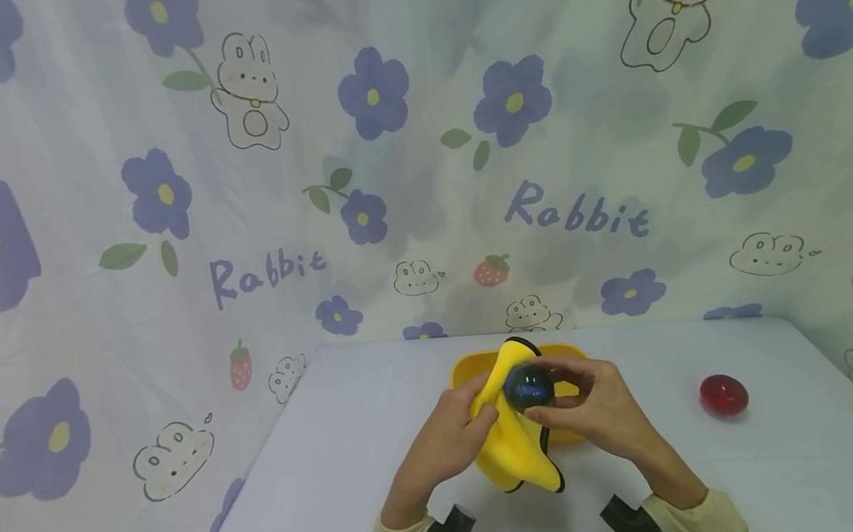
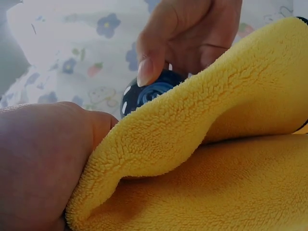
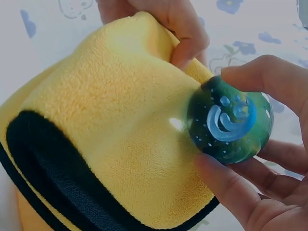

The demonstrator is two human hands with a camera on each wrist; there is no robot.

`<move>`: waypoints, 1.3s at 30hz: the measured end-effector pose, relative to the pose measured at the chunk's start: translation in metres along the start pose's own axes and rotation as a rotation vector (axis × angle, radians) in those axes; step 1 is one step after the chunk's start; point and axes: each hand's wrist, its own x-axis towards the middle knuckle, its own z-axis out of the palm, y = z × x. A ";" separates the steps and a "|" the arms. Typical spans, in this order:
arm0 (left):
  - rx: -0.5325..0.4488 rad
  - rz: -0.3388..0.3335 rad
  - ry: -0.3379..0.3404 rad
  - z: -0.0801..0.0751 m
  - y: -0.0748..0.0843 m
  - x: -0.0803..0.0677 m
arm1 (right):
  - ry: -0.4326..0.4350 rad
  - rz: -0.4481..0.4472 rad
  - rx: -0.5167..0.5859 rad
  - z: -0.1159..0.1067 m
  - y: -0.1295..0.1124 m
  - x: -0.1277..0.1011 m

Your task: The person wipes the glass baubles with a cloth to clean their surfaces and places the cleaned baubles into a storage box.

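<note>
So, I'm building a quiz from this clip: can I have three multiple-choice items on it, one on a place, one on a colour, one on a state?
1. Where does the red ball lie?
A. on the table, to the person's right
B. inside the yellow tray
C. in the left hand

2. What colour is the cloth's edge?
A. white
B. black
C. red

3. How is the dark ball held?
A. lying loose on the table
B. wrapped fully in the cloth
C. pinched in the right hand's fingers against the cloth

Key: 1 A, it sits alone on the table. 2 B, a black border shows. 3 C, fingers curl round it while the left hand grips the cloth.
</note>
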 end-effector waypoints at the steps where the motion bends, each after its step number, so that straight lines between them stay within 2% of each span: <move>1: -0.003 -0.003 0.001 0.000 0.000 0.000 | 0.006 -0.006 -0.005 0.000 0.000 0.000; 17: -0.049 -0.031 0.002 0.001 0.004 -0.001 | 0.026 -0.001 -0.023 -0.002 0.000 0.001; 23: -0.045 -0.044 0.007 0.001 0.005 -0.002 | 0.022 0.011 -0.002 -0.003 0.001 0.002; 32: -0.030 -0.046 0.015 0.001 0.007 -0.002 | 0.052 0.015 -0.033 -0.004 0.007 0.003; 36: -0.018 -0.057 0.023 0.001 0.009 -0.002 | 0.061 0.038 -0.028 -0.005 0.008 0.005; 39: -0.010 -0.066 0.038 0.001 0.011 -0.003 | 0.069 0.059 -0.064 -0.005 0.009 0.005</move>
